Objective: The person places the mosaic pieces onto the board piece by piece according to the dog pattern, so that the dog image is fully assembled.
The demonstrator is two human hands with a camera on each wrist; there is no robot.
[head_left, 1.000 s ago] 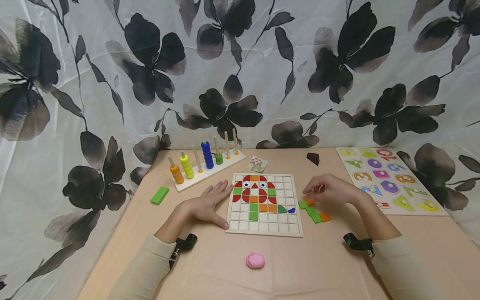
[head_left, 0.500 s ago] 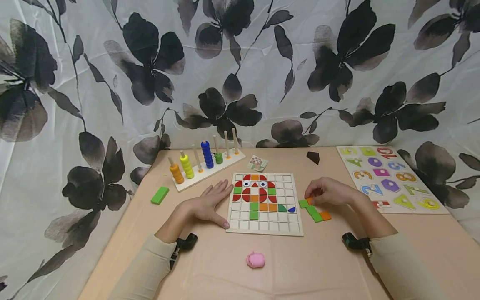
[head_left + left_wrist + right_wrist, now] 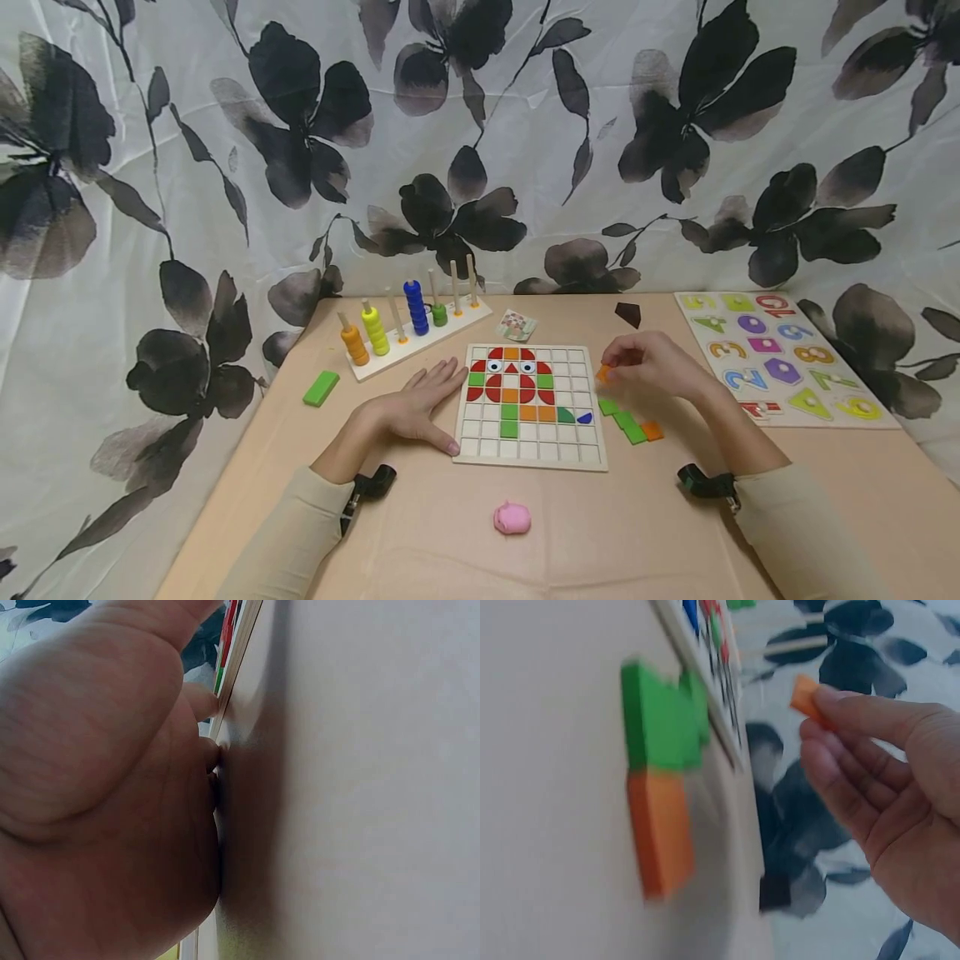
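My right hand (image 3: 652, 364) pinches an orange square tile (image 3: 805, 695) between thumb and fingers, raised off the table at the right edge of the white grid board (image 3: 480, 454). Below that hand lie several green tiles (image 3: 628, 427) and another orange tile (image 3: 652, 431). Spread flat at the board's left edge, my left hand (image 3: 412, 410) rests on the table with its thumb and fingertips at the frame. Red, orange, green and blue pieces form a pattern in the board's upper and middle cells, including two eye pieces (image 3: 494, 366).
A peg stacker (image 3: 412, 337) with colored rings stands behind the left hand, a green block (image 3: 321, 388) to its left. A small picture card (image 3: 516, 326) and a dark piece (image 3: 627, 314) lie behind. A number puzzle board (image 3: 847, 408) is at right, a pink pig figure (image 3: 512, 518) in front.
My right hand has taken an orange tile from the small pile and lifted it up, a little toward the board. The left hand stays where it was.
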